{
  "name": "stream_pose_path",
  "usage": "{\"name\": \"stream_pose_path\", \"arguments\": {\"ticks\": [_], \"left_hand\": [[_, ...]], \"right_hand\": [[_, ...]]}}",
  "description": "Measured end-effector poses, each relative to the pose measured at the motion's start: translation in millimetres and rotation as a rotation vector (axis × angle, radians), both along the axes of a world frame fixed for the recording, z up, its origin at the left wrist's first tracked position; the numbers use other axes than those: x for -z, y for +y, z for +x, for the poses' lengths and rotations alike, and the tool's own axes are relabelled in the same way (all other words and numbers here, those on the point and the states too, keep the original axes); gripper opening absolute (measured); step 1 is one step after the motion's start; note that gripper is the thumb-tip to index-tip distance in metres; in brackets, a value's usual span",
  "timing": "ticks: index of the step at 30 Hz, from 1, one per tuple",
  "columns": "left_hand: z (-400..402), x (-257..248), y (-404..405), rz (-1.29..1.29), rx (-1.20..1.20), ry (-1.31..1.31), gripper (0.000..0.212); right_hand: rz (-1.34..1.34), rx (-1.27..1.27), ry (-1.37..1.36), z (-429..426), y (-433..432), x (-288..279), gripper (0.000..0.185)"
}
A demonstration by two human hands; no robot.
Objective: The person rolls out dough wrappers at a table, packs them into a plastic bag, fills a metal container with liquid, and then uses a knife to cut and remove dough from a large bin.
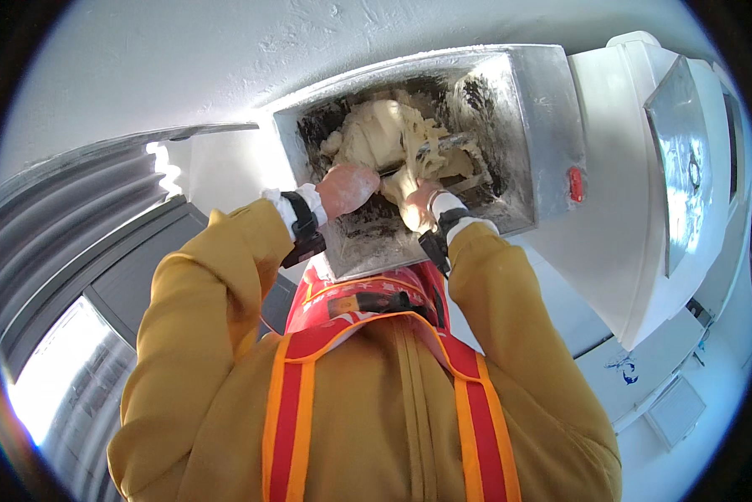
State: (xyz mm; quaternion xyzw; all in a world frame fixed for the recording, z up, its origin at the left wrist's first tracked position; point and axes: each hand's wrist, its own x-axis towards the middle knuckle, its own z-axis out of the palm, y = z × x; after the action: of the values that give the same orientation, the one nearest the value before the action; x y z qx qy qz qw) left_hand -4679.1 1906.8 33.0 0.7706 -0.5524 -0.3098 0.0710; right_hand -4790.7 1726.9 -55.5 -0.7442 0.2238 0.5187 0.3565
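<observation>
A big lump of pale, sticky dough [376, 135] lies in the floury metal tub [376, 257] of what looks like a dough mixer. Stringy strands of it cling to a metal mixing bar [454, 142] on the right. My right hand [421, 199] grips a stretched piece of dough hanging toward the tub's near side. Close by on the left, my flour-dusted left hand [349, 189] is at the lump's near edge, back upward. Its fingertips are hidden, and I cannot tell whether it holds dough. A dark, narrow edge shows between the two hands.
A red switch or button [576, 184] sits on the tub's right outer side. White equipment with a shiny metal panel [677, 166] stands further right. Behind the tub rises a white wall [225, 56]. A grey curtain [68, 176] hangs at left, above a dark frame.
</observation>
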Motion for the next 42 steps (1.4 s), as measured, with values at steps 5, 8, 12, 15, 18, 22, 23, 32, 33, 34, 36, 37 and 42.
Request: {"name": "stream_pose_path", "arguments": {"ticks": [5, 8, 12, 15, 18, 22, 23, 32, 33, 34, 36, 37, 42], "left_hand": [[-10.9, 76.3, -30.2, 0.046, -0.018, -0.097, 0.013], [-14.8, 67.4, -17.1, 0.078, -0.089, 0.035, 0.015], [-15.5, 18.1, 13.3, 0.032, -0.117, 0.030, 0.016], [-14.9, 57.7, 8.2, 0.167, -0.055, 0.011, 0.020], [-16.3, 94.6, -13.8, 0.208, -0.122, 0.001, 0.017], [-37.8, 129.0, 34.7, 0.029, -0.040, -0.066, 0.019], [-48.6, 137.5, 45.6, -0.035, -0.115, -0.002, 0.019], [-27.1, 30.5, 10.2, 0.250, -0.060, -0.001, 0.016], [-34.0, 36.9, 14.4, 0.275, -0.168, 0.026, 0.015], [-36.9, 43.3, 18.8, 0.244, -0.203, 0.033, 0.015], [-39.7, 42.8, 23.9, 0.166, -0.224, 0.064, 0.015], [-37.1, 40.9, 25.7, 0.131, -0.256, 0.079, 0.015], [-32.9, 58.6, 36.2, 0.136, -0.297, 0.147, 0.015]], "right_hand": [[-0.031, -0.018, -0.104, -1.9, 8.0, -9.8, 0.062], [0.096, 0.135, -0.064, -7.2, 6.6, -12.2, 0.053], [0.110, 0.008, -0.162, -37.3, 9.7, 27.0, 0.043], [0.154, -0.264, -0.252, -43.9, 36.5, 49.9, 0.037], [0.088, -0.305, -0.245, -10.0, 31.3, -33.7, 0.034], [-0.137, -0.349, -0.624, -22.8, 20.8, -28.6, 0.047], [-0.191, -0.261, -0.664, -18.0, 12.2, -26.9, 0.050], [0.175, 0.784, 0.200, 20.1, -1.2, 111.8, 0.091], [0.169, 0.714, 0.239, 25.6, 6.7, 95.6, 0.094], [0.167, 0.655, 0.274, 30.7, 13.6, 75.8, 0.097], [0.109, 0.394, 0.342, 32.1, 9.8, 129.8, 0.101], [0.066, 0.459, 0.300, 34.6, 16.8, 124.8, 0.106], [-0.195, 0.636, 0.082, 15.0, 21.1, 138.0, 0.128]]}}
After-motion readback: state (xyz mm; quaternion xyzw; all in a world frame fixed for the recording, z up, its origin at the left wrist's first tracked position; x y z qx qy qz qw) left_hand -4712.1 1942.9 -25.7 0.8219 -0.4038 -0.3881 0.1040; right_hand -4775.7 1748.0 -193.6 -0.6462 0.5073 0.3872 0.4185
